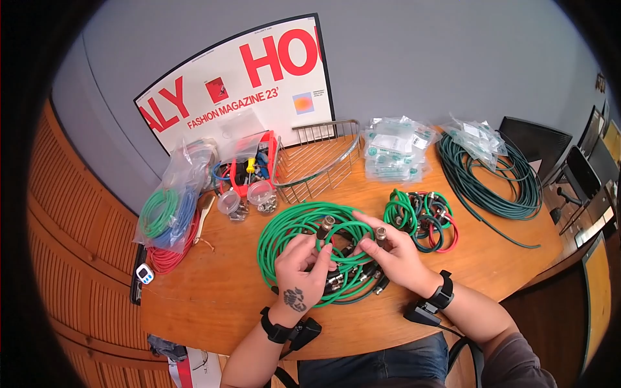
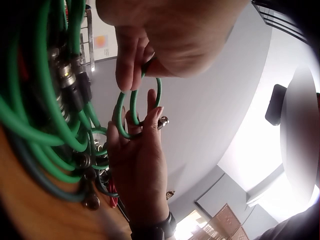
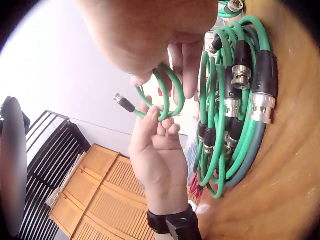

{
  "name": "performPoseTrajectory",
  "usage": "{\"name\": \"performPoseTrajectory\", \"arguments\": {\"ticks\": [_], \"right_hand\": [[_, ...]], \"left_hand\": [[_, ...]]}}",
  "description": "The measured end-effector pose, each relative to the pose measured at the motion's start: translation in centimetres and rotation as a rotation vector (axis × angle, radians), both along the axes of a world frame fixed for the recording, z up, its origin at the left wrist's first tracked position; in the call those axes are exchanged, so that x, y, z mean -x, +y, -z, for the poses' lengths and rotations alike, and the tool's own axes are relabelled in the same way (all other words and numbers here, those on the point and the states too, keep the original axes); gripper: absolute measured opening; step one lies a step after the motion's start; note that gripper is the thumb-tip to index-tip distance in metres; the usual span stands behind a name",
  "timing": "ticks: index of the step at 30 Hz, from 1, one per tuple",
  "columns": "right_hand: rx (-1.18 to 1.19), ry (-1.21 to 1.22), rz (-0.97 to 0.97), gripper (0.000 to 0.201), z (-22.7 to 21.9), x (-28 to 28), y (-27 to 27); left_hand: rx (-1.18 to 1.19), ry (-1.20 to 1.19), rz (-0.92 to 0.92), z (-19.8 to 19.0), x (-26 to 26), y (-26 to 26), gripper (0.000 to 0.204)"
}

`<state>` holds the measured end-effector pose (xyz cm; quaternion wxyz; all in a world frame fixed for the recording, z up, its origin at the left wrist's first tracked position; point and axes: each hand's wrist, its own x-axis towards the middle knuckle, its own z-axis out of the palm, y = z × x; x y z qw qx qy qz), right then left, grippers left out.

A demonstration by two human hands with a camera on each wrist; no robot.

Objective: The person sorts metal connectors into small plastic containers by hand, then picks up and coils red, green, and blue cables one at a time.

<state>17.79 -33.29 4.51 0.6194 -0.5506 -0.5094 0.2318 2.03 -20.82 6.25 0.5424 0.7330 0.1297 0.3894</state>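
Note:
Both hands hold a small coil of green coaxial cable (image 3: 180, 100) raised above a larger pile. My left hand (image 1: 303, 266) pinches one side of the coil between thumb and fingers, and a metal-tipped connector (image 1: 327, 224) stands up beside it. On the other side, the right hand (image 1: 396, 260) grips the loops with its thumb over them, next to the second connector (image 1: 381, 234). Below lies the pile of coiled green cables (image 1: 273, 249) with black-sleeved BNC connectors (image 3: 262, 107). Part of the pile is hidden behind the hands.
Right of the pile sits a bundle of green, red and dark cables (image 1: 424, 220). Behind are a wire basket (image 1: 317, 169), bagged parts (image 1: 396, 149), a red bin (image 1: 268, 143) and small tubs (image 1: 260, 194). A dark cable coil (image 1: 517, 194) lies right, bagged cables (image 1: 165, 216) left.

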Motion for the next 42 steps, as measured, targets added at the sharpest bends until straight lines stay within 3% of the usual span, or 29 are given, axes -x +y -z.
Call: {"name": "performPoseTrajectory", "arguments": {"ticks": [7, 9, 11, 15, 19, 20, 21, 23, 25, 26, 28, 30, 33, 35, 37, 38, 42], "right_hand": [[-0.002, 0.101, -0.149, 0.075, -0.9, 0.3, -0.7], [-0.003, 0.39, -0.245, 0.075, -1.1, 0.3, -0.7], [-0.004, 0.433, -0.249, 0.074, -1.2, 0.5, -0.5], [-0.104, 0.526, -0.235, 0.064, -0.6, 0.5, -0.1], [-0.108, 0.55, -0.105, 0.042, -0.3, 0.3, -0.1], [-0.085, 0.413, -0.083, 0.038, -0.4, 0.2, -0.2], [-0.063, 0.277, -0.06, 0.033, -0.5, 0.2, -0.4], [-0.067, 0.3, -0.017, 0.029, -0.8, 0.5, -0.4], [-0.017, 0.115, 0.09, 0.035, -0.8, 0.4, -0.5], [-0.017, 0.114, 0.092, 0.035, -0.6, 0.4, -0.4], [-0.122, 0.335, 0.131, 0.039, 0.0, 0.4, -0.1], [-0.093, 0.335, 0.16, 0.038, -0.3, 0.4, 0.1], [-0.04, 0.292, 0.18, 0.039, -0.1, 0.2, 0.2], [-0.018, 0.247, 0.173, 0.039, 0.1, -0.1, 0.2], [-0.095, 0.248, -0.015, 0.043, 0.0, -0.2, 0.3], [-0.022, 0.289, -0.103, 0.055, -0.7, -0.3, -0.4], [-0.058, 0.318, -0.267, 0.074, -1.1, 0.3, -0.2]], "left_hand": [[0.165, 0.042, 0.018, -0.1, 0.0, -0.2, 0.02], [0.218, 0.026, -0.028, -0.6, -0.1, 0.1, 0.022], [0.27, 0.01, -0.074, -0.7, -0.1, 0.4, 0.025], [0.314, -0.087, -0.138, -0.8, -0.1, 0.7, 0.029], [0.306, -0.087, -0.153, -0.5, -0.1, 0.8, 0.027], [0.308, -0.087, -0.155, -0.5, -0.1, 0.7, 0.027], [0.219, -0.075, -0.141, -0.5, -0.1, 0.5, 0.025], [0.13, -0.063, -0.124, -0.3, 0.0, 0.2, 0.024], [-0.167, 0.017, -0.07, 0.1, 0.1, 0.0, 0.021], [-0.177, 0.01, -0.059, 0.0, 0.2, -0.3, 0.021], [-0.202, 0.025, -0.028, -0.2, 0.2, -0.4, 0.021], [-0.227, 0.039, 0.0, 0.0, 0.2, -0.4, 0.021], [-0.131, 0.045, 0.031, 0.2, 0.2, -0.3, 0.023], [0.171, 0.044, 0.032, -0.4, 0.1, -0.3, 0.023], [0.234, 0.024, 0.003, -0.6, 0.0, 0.0, 0.025], [0.305, 0.012, -0.014, -0.7, 0.1, 0.3, 0.026], [0.423, -0.019, -0.018, -1.0, 0.2, 1.1, 0.029]]}}
